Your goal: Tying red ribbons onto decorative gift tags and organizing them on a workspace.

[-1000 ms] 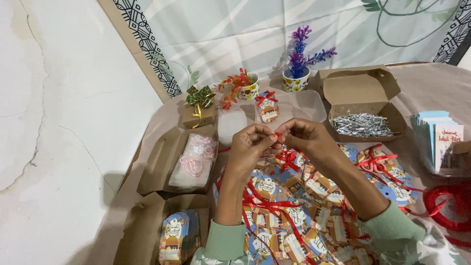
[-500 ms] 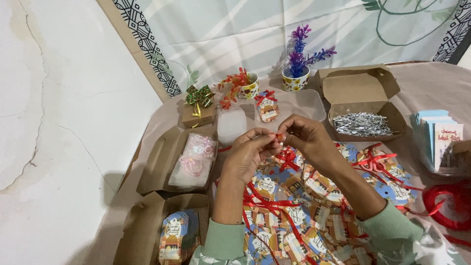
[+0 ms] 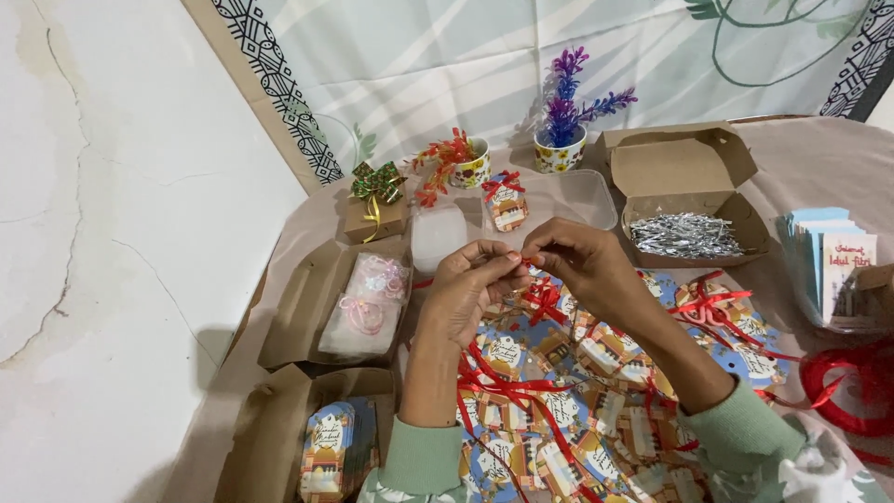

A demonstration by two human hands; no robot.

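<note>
My left hand (image 3: 470,289) and my right hand (image 3: 582,263) meet above a heap of printed paper tags (image 3: 559,401), their fingertips pinching a thin red ribbon (image 3: 529,262) between them. More red ribbon (image 3: 503,384) trails down over the tags below my wrists. A finished tag with a red bow (image 3: 506,199) stands just beyond my hands. Green sleeves cover both forearms.
An open cardboard box with silver twist ties (image 3: 684,235) sits at the right, a clear plastic lid (image 3: 577,197) beside it. Boxes with pink ribbon (image 3: 365,296) and stacked tags (image 3: 328,449) lie at the left. A purple plant pot (image 3: 562,149), a flowered cup (image 3: 468,166), a card stack (image 3: 836,263) and a ribbon roll (image 3: 847,384) surround them.
Both hands have sunk slightly toward the heap of tags while they keep pinching the red ribbon. Nothing else has moved.
</note>
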